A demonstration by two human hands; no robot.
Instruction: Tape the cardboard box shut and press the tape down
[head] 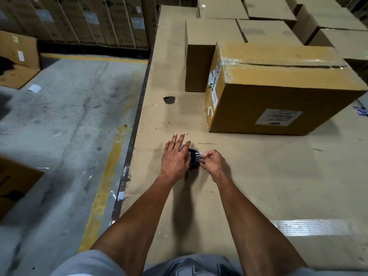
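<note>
The big brown cardboard box (278,90) with white labels sits on the flat cardboard-covered table (258,176), up at two o'clock from the hands and well apart from them. Its top seam shows crinkly clear tape. The left hand (175,158) wraps a dark roll of tape (194,157), its outer fingers stretched out. The right hand (213,162) pinches the clear tape end. Plain boxes (215,32) stand behind at twelve o'clock.

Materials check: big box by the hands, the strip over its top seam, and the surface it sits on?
Box: brown corrugated cardboard, matte, with scuffed edges and paper labels. Seam strip: looks like clear plastic packing tape, glossy and wrinkled, glinting at the box's left end. Work surface: flat cardboard sheeting, matte tan, with scratches and a torn hole; a shiny taped patch sits near its lower right.
</note>
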